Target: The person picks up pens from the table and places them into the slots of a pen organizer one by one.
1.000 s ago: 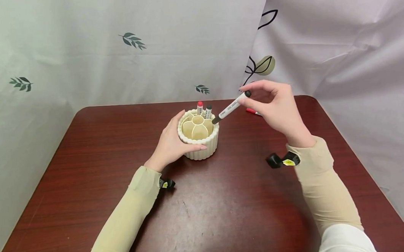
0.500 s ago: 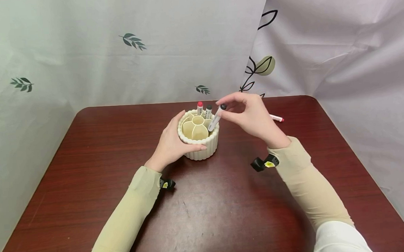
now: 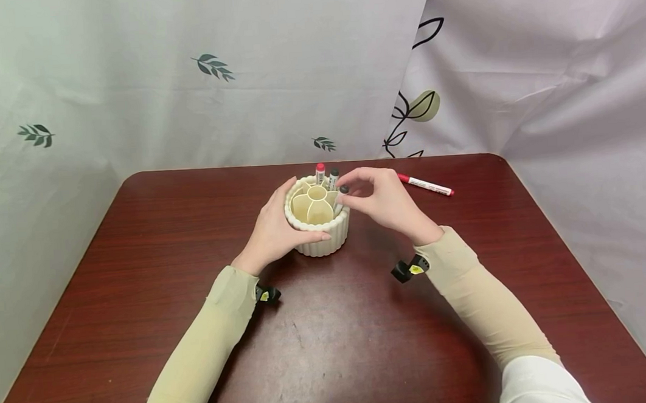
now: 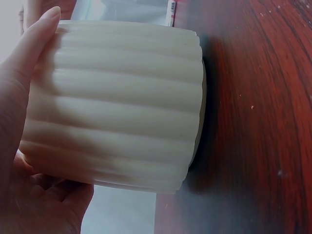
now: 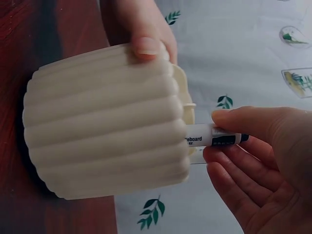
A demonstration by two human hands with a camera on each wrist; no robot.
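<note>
A cream, ribbed pen holder (image 3: 322, 244) with petal-shaped compartments stands upright on the table. My left hand (image 3: 270, 231) grips its left side, with the thumb (image 4: 34, 41) across the front near the rim. At the holder's right side, my right hand (image 3: 389, 201) pinches a white whiteboard marker (image 5: 200, 135) with a black end between thumb and fingers. The marker's lower part is inside the holder and hidden by its wall. Behind it in the holder stand a red-capped marker (image 3: 320, 173) and a dark-capped marker (image 3: 333, 179).
A white marker with red ends (image 3: 426, 184) lies on the dark red wooden table (image 3: 330, 335), behind and right of my right hand. Pale curtains (image 3: 241, 108) with leaf prints hang beyond the table's back and side edges.
My right hand has moved left and down, bringing the black-ended marker from beside the rim into a right-hand compartment. The red-ended marker on the table has come into view. My left hand stayed still.
</note>
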